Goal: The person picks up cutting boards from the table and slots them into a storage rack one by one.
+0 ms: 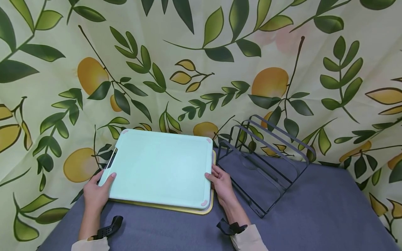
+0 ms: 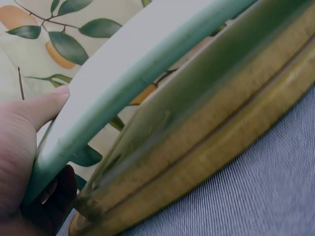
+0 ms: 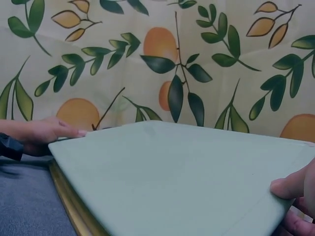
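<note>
A pale mint cutting board (image 1: 160,167) with pink corner pads is held by both hands at its short ends. My left hand (image 1: 95,191) grips the left edge, thumb on top and fingers beneath, near a dark handle slot. On the right edge, my right hand (image 1: 221,183) pinches the board with its thumb on the upper face. In the left wrist view the mint board (image 2: 113,88) is tilted and raised at that end above two stacked yellow-edged boards (image 2: 197,132), which lie on the cloth. Their upper faces are mostly hidden in the head view.
Right of the boards stands a black wire rack (image 1: 267,167) with several upright loops, close to my right hand. A blue-grey cloth (image 1: 314,209) covers the table. Behind it hangs a curtain (image 1: 194,104) printed with leaves and fruit.
</note>
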Demonstrator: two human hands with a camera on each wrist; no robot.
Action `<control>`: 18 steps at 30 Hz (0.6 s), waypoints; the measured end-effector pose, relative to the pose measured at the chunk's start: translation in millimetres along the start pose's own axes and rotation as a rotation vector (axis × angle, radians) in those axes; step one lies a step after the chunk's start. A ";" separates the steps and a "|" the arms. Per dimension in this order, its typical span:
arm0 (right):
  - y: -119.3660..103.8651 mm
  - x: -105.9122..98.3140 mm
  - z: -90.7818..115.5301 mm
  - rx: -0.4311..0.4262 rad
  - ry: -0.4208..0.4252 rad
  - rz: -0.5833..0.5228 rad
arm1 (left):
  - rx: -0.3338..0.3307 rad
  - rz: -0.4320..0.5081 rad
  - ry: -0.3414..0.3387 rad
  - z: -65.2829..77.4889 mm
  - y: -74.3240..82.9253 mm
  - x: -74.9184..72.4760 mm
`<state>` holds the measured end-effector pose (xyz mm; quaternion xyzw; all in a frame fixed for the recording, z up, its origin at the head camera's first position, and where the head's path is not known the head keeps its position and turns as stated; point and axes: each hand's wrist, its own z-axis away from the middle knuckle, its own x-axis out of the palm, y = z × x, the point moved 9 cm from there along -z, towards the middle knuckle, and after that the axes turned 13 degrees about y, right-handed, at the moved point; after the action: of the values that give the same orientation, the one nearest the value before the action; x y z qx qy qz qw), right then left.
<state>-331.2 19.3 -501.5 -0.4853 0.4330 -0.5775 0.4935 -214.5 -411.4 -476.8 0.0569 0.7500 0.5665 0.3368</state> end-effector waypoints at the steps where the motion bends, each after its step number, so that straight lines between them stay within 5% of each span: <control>1: -1.2 -0.1 0.1 -0.002 -0.004 -0.007 | -0.007 -0.003 -0.008 0.2 -0.2 0.2; 12: -10.3 -0.8 -0.6 -0.032 -0.029 -0.025 | -0.038 -0.015 -0.071 1.6 0.9 3.8; 18: -14.0 -2.4 -1.0 -0.042 -0.015 -0.036 | 0.005 0.027 -0.066 1.9 7.9 9.5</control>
<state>-334.2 23.7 -488.3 -0.5074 0.4327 -0.5733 0.4761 -223.1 -402.6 -474.2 0.0866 0.7390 0.5669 0.3535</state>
